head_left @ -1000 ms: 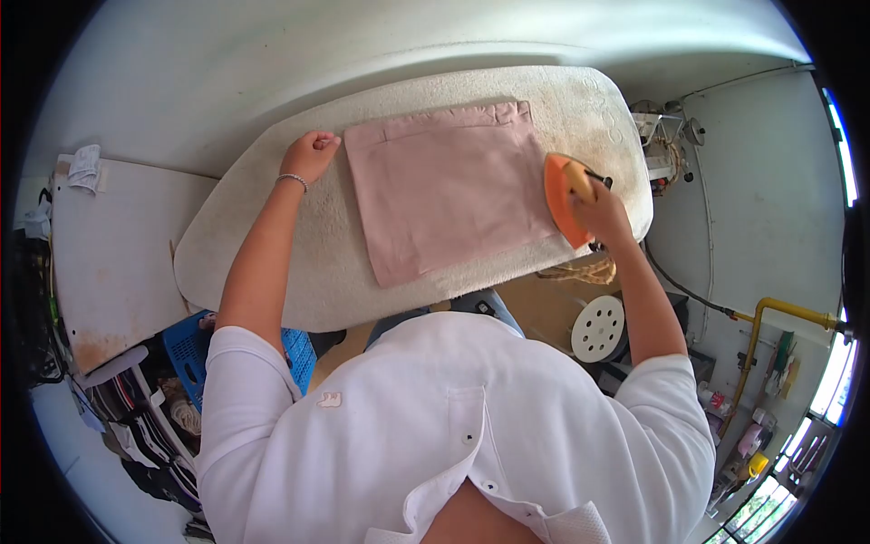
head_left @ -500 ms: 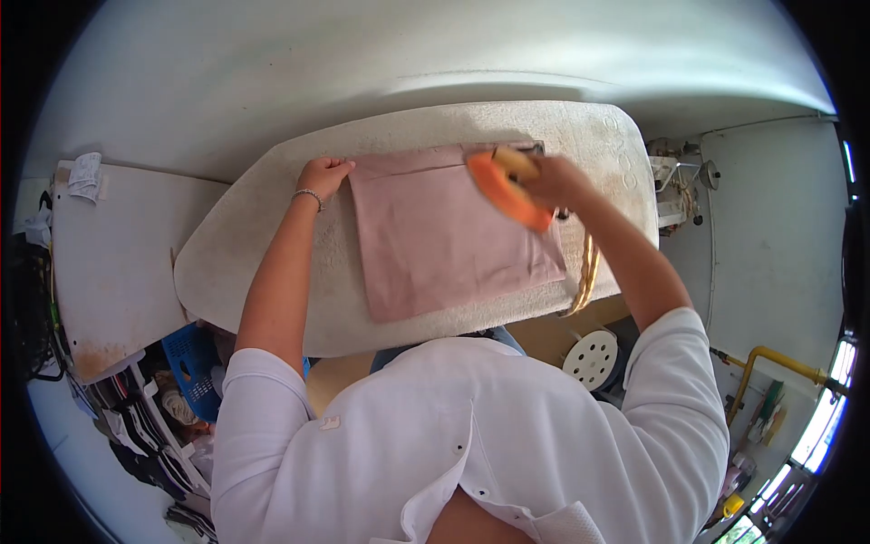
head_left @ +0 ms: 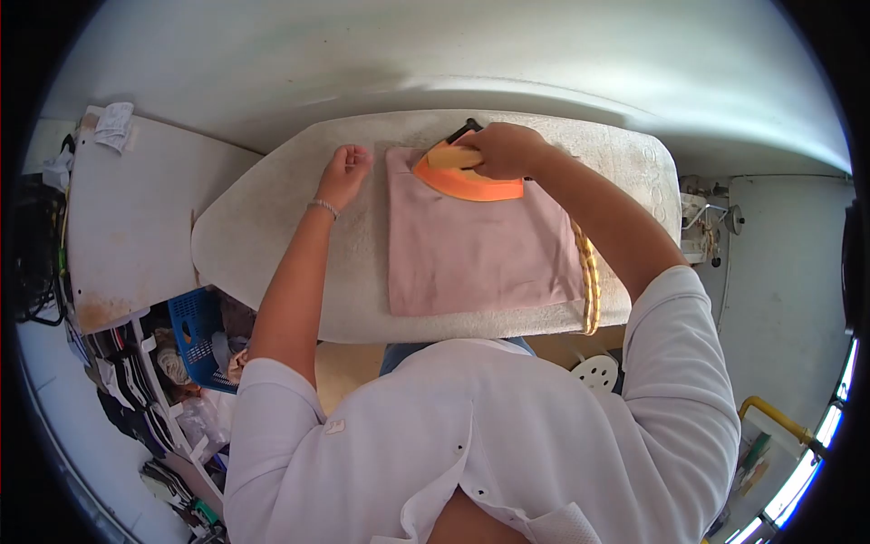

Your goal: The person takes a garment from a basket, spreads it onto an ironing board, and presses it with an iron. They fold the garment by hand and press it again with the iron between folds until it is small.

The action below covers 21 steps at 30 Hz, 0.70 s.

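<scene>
A folded pink cloth (head_left: 489, 258) lies flat on the pale, padded ironing board (head_left: 281, 227). My right hand (head_left: 507, 150) is wrapped around the handle of an orange iron (head_left: 480, 188), which rests over the cloth's upper edge with its tip toward the left. Just left of the cloth's upper left corner is my left hand (head_left: 346, 175), apart from the fabric and holding nothing, its fingers loosely bent. A yellow twisted cord (head_left: 587, 281) hangs down past the cloth's right side.
A white table (head_left: 154, 218) with a paper slip (head_left: 114, 125) adjoins the board on the left. Below it stand a blue basket (head_left: 192, 335) and shelves of folded clothes. The wall (head_left: 408, 45) rises behind the board. A round white perforated disc (head_left: 595, 373) sits below right.
The iron has moved left along the cloth's upper edge and turned its tip leftward. My left hand has let go of the cloth's upper left corner.
</scene>
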Each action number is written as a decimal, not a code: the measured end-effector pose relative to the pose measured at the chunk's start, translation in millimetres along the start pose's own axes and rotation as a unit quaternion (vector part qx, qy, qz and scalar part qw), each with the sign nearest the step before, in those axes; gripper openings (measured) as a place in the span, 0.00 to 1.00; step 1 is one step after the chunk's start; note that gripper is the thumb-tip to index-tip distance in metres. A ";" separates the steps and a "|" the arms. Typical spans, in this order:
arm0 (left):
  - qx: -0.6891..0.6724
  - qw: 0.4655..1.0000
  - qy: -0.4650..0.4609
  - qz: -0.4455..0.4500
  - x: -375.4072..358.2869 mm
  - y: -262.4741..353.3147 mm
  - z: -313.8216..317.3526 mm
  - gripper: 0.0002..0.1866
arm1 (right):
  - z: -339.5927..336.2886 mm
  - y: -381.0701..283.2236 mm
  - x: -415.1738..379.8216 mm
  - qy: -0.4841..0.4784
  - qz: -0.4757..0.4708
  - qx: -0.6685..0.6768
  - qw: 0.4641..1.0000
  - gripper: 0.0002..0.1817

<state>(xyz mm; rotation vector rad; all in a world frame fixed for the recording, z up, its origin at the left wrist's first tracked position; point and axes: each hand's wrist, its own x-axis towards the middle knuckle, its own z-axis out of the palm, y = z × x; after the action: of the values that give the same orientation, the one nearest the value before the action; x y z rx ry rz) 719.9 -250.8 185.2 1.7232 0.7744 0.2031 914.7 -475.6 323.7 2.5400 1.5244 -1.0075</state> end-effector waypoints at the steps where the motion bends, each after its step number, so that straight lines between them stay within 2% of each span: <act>1: 0.054 0.998 -0.006 0.029 -16.8 2.3 -10.5 0.14 | 0.2 -5.9 5.3 -0.001 -0.054 -0.064 0.996 0.22; 2: 0.107 0.993 -0.012 0.055 -35.4 4.0 -19.7 0.13 | 0.5 -13.2 12.2 -0.003 -0.059 -0.063 0.996 0.22; 4: 0.128 0.990 -0.019 0.060 -67.6 -0.2 -37.2 0.13 | -2.1 -28.7 27.5 0.031 -0.007 -0.005 0.999 0.20; 5: 0.146 0.986 -0.029 0.072 -81.1 -1.2 -46.1 0.12 | -7.7 -34.9 34.5 0.032 -0.010 -0.006 0.999 0.20; 6: 0.148 0.986 -0.026 0.073 -94.9 -2.3 -54.7 0.12 | -14.9 -40.5 41.0 0.025 0.060 0.067 0.996 0.20; 7: 0.221 0.969 -0.021 0.107 -107.8 -3.3 -63.4 0.12 | -20.2 -44.8 45.9 0.018 0.130 0.140 0.981 0.20; 8: 0.293 0.945 -0.016 0.141 -118.0 -4.3 -72.5 0.12 | -17.0 -47.8 50.3 0.059 0.129 0.145 0.979 0.20; 9: 0.294 0.945 -0.014 0.141 -126.3 -5.2 -80.9 0.12 | -9.1 -50.5 50.6 0.061 0.128 0.145 0.979 0.20; 11: 0.385 0.917 -0.010 0.108 -139.3 -9.3 -94.0 0.12 | 9.3 -56.8 42.1 0.159 0.016 0.033 0.987 0.20; 12: 0.384 0.917 -0.010 0.109 -141.8 -14.3 -98.7 0.12 | 12.9 -64.1 31.3 0.160 0.017 0.032 0.987 0.20; 14: 0.436 0.897 0.028 0.064 -140.4 -27.0 -105.8 0.15 | 20.9 -79.4 3.8 0.104 -0.063 0.003 0.993 0.20; 18: 0.471 0.880 -0.045 0.048 -118.3 -33.3 -114.9 0.19 | 63.1 -109.6 -33.1 0.045 -0.046 0.091 0.994 0.21; 19: 0.472 0.879 -0.072 0.000 -112.0 -29.3 -116.0 0.22 | 73.5 -109.9 -36.0 0.027 -0.035 0.109 0.993 0.21; 20: 0.473 0.874 -0.098 -0.049 -107.7 -22.0 -114.8 0.24 | 85.2 -100.2 -28.8 0.031 -0.027 0.111 0.993 0.21; 21: 0.473 0.873 -0.105 -0.044 -108.3 -11.8 -110.7 0.24 | 98.4 -86.0 -17.1 0.070 -0.003 0.108 0.992 0.21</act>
<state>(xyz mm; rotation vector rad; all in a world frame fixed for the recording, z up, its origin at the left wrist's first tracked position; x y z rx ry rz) 575.6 -224.9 236.4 2.5589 0.8459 -0.5154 790.1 -475.8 280.8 2.8085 1.5338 -1.0719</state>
